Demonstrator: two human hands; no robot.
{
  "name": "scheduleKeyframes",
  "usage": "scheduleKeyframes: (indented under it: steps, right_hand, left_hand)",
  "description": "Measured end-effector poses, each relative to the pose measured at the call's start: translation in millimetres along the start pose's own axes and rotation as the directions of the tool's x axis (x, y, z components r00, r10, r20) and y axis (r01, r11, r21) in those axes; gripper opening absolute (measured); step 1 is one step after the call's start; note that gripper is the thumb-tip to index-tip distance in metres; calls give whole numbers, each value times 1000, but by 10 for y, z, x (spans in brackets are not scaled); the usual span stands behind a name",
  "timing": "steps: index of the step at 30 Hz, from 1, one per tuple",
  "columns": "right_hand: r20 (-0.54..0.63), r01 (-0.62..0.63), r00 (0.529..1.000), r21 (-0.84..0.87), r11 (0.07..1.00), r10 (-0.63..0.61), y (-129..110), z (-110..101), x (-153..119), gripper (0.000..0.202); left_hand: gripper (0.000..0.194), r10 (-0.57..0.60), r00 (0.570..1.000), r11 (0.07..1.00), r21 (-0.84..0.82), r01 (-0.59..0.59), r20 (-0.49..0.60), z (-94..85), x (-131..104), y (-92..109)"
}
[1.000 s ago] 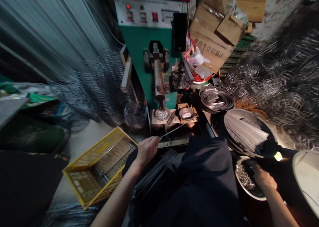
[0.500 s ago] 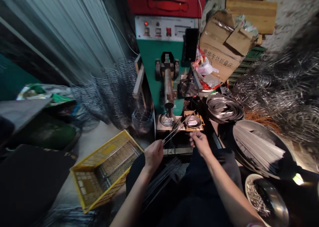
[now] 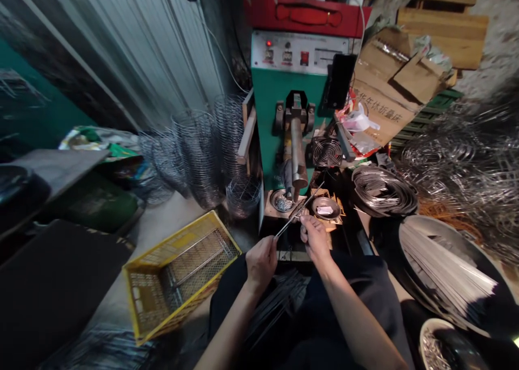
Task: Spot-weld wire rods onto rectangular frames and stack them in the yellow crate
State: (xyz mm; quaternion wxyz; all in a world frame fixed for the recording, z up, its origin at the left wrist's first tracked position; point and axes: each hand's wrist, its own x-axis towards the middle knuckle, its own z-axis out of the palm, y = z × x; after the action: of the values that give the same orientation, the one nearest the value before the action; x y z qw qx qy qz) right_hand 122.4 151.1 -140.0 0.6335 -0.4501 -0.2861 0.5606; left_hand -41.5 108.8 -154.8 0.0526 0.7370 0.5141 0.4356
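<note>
Ledge edge [image 3: 274, 213] close ahead; left hand [image 3: 261, 260] pinches wires [image 3: 288, 223], right hand [image 3: 316, 239] curled, grip unclear.

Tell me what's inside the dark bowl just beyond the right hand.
A small white piece, perhaps paper, lies inside the dark bowl. It covers part of the bowl's bottom, so anything directly under it cannot be seen.
</note>
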Motion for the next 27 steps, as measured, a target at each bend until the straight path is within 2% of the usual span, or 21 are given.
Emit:
scheduleKeyframes:
  steps: [4, 17, 27]
  right_hand:
    - [15, 4, 1000, -17, 1000, -4, 3, 69, 51, 32]
    - [36, 2, 999, -10, 1000, -2, -2, 194, 165, 33]
    - [49, 14, 999, -10, 1000, -14, -2, 204, 235, 31]
  left_hand:
    - [15, 25, 998, 1000, 5, -25, -59, -19, 31, -46]
    - [17, -6, 996, 1000, -16, 5, -86, -37, 98, -114]
    - [19, -19, 999, 1000, -5, 19, -43, -65, 185, -129]
